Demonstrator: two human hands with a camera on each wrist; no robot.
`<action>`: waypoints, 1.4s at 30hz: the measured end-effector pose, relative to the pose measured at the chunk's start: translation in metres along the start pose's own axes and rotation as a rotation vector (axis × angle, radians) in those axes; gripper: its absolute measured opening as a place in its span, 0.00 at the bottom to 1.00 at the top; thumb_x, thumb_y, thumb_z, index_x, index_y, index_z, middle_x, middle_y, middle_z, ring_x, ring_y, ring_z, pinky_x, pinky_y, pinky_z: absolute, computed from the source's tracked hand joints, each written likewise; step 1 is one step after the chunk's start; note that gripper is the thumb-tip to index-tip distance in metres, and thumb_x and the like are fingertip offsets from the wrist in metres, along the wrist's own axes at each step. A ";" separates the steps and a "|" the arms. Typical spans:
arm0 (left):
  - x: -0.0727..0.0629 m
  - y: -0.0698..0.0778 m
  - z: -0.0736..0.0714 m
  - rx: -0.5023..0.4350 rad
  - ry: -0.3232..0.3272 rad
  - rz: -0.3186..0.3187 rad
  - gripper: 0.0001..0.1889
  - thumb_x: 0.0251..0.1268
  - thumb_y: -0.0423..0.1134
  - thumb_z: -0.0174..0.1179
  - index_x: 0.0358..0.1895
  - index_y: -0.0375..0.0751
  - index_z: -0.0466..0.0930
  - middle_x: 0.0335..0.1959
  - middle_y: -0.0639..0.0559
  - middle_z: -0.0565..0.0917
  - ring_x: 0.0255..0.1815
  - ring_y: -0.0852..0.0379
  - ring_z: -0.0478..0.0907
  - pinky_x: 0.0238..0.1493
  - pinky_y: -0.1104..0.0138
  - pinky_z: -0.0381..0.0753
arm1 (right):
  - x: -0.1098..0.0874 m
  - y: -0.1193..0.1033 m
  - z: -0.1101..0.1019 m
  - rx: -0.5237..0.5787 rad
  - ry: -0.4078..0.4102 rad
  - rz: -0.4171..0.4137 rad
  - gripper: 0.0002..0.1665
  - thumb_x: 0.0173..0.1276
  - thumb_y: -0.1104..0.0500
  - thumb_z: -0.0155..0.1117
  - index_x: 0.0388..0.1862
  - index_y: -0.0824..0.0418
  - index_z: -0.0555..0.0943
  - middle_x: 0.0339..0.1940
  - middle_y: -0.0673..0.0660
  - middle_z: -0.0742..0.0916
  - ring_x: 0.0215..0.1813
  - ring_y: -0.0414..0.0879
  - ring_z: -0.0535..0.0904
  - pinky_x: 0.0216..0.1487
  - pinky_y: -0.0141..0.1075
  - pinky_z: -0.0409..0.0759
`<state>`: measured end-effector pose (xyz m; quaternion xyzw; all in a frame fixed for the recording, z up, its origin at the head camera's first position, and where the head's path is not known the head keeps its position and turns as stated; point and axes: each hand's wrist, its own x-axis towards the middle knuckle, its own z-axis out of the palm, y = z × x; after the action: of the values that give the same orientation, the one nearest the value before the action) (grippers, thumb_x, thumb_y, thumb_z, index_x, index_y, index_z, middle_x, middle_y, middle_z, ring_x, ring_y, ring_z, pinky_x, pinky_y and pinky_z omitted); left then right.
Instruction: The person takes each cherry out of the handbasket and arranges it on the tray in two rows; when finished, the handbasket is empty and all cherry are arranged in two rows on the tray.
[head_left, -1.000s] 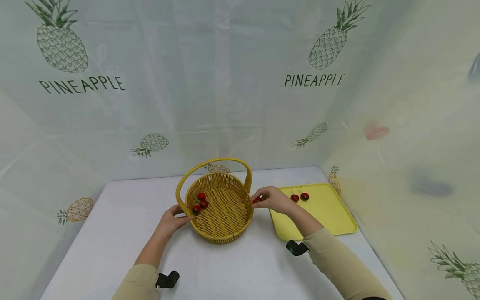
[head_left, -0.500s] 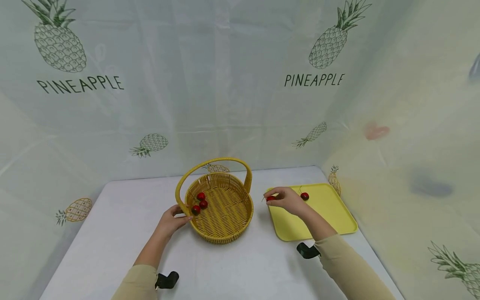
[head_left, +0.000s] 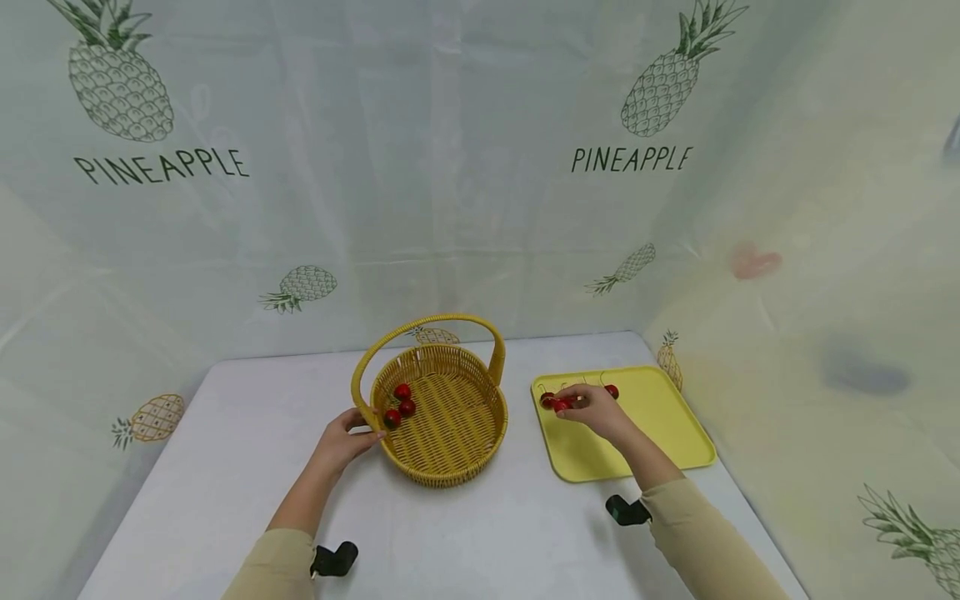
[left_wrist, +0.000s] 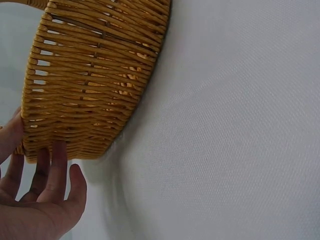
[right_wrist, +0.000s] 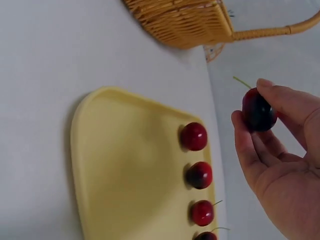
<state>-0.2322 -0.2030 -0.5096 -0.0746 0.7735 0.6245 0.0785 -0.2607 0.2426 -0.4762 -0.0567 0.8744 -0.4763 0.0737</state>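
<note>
My left hand (head_left: 347, 442) grips the rim of a yellow wicker basket (head_left: 450, 475) at the left foot of its tall handle. In the left wrist view its fingers (left_wrist: 59, 162) press on the woven outer wall. Three red cherries (head_left: 402, 392) lie at the basket's left inside. My right hand (head_left: 596, 410) is over the left part of a yellow tray (head_left: 630, 450). Its thumb and fingers pinch a dark red cherry (right_wrist: 259, 111) with a green stem, held up above the tray in the right wrist view. Several more cherries (right_wrist: 193, 136) sit in a row along the tray's far edge.
Both containers stand on a white-covered table (head_left: 225, 467), the tray to the right of the basket with a gap between. A pale curtain (head_left: 450, 208) with pineapple prints hangs behind and at the sides. Black wrist-camera mounts (head_left: 335, 559) stick out from both sleeves.
My right hand has moved right, from the basket's right rim to over the tray, with the cherry still pinched. The left hand and the basket stay in place.
</note>
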 end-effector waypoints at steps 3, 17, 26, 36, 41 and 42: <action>0.000 0.000 0.000 -0.004 -0.003 0.004 0.27 0.60 0.30 0.68 0.62 0.32 0.71 0.57 0.37 0.72 0.53 0.48 0.76 0.50 0.66 0.79 | 0.001 0.009 0.002 0.023 0.016 0.022 0.18 0.61 0.63 0.72 0.50 0.67 0.83 0.48 0.60 0.83 0.42 0.49 0.80 0.46 0.51 0.80; 0.002 0.000 -0.001 -0.016 -0.010 0.011 0.27 0.59 0.30 0.68 0.62 0.31 0.71 0.57 0.36 0.73 0.51 0.50 0.76 0.48 0.68 0.79 | 0.007 0.040 0.017 -0.001 0.131 0.177 0.15 0.57 0.63 0.75 0.42 0.65 0.83 0.44 0.58 0.83 0.43 0.52 0.78 0.43 0.40 0.77; 0.001 0.000 -0.001 -0.022 -0.009 0.016 0.27 0.59 0.30 0.68 0.62 0.31 0.71 0.56 0.37 0.72 0.53 0.49 0.76 0.48 0.68 0.79 | 0.009 0.049 0.028 -0.009 0.160 0.167 0.15 0.55 0.63 0.77 0.41 0.65 0.84 0.38 0.57 0.83 0.42 0.52 0.77 0.40 0.38 0.76; 0.002 -0.001 0.000 -0.030 -0.015 0.014 0.28 0.58 0.31 0.69 0.62 0.30 0.71 0.55 0.36 0.73 0.51 0.49 0.77 0.46 0.69 0.79 | 0.011 0.051 0.036 -0.035 0.170 0.172 0.15 0.54 0.64 0.77 0.39 0.66 0.82 0.36 0.56 0.83 0.39 0.50 0.75 0.39 0.38 0.73; 0.003 -0.002 -0.001 -0.039 -0.013 0.000 0.29 0.57 0.31 0.70 0.62 0.32 0.71 0.56 0.37 0.73 0.49 0.50 0.78 0.47 0.69 0.80 | 0.013 0.053 0.038 -0.050 0.159 0.175 0.15 0.54 0.64 0.77 0.38 0.66 0.82 0.35 0.56 0.82 0.38 0.50 0.74 0.39 0.37 0.73; 0.003 -0.002 -0.001 -0.038 -0.013 0.001 0.28 0.58 0.31 0.70 0.62 0.32 0.71 0.56 0.37 0.73 0.49 0.51 0.78 0.47 0.68 0.80 | 0.013 0.053 0.038 -0.051 0.157 0.177 0.15 0.54 0.64 0.77 0.38 0.66 0.82 0.36 0.56 0.82 0.38 0.50 0.74 0.39 0.37 0.74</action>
<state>-0.2345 -0.2041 -0.5120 -0.0715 0.7611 0.6395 0.0818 -0.2680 0.2374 -0.5425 0.0563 0.8908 -0.4486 0.0451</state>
